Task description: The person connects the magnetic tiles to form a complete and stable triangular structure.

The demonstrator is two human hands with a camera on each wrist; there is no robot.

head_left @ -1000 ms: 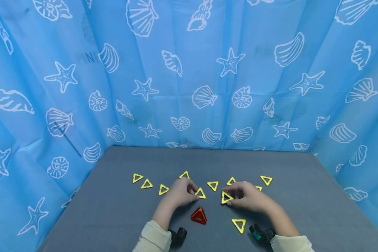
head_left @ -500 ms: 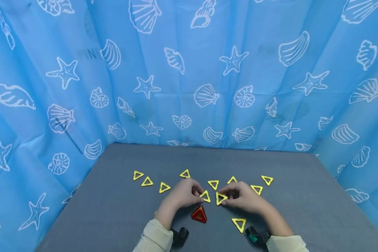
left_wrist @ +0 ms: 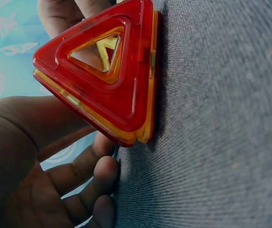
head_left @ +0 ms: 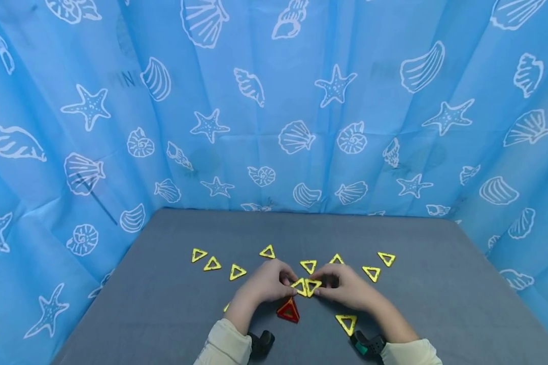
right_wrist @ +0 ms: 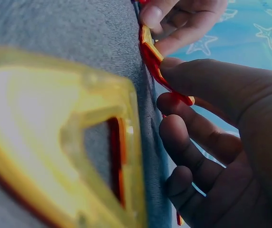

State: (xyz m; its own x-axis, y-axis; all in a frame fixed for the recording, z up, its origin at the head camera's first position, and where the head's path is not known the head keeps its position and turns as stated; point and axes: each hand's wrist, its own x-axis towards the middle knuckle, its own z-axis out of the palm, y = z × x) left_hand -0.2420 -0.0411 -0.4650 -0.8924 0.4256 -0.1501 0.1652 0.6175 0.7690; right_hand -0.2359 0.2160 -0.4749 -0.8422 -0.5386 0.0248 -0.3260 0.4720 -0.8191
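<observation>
Both hands meet over the middle of the grey table in the head view. My left hand (head_left: 268,282) pinches a yellow-topped triangular magnetic tile (head_left: 302,282) between thumb and fingers. In the same kind of pinch, my right hand (head_left: 344,290) holds a second triangular tile (head_left: 314,282). The two tiles come edge to edge; seen from the right wrist, the joined strip (right_wrist: 151,56) shows red undersides and bends slightly. Just in front of the left hand stands a small red pyramid of tiles (head_left: 294,317), whose red face (left_wrist: 138,90) fills much of the left wrist view.
Several loose triangular tiles lie around the hands: some at the back left (head_left: 238,277), some behind the right hand (head_left: 377,278), and one tile (head_left: 352,322) before the right wrist. Another tile pokes out beside the left forearm. A blue shell-print curtain (head_left: 274,116) surrounds the table (head_left: 173,314).
The two hands have come together, the right moving left and the left slightly right, so their tiles now meet. The red pyramid has stayed in place.
</observation>
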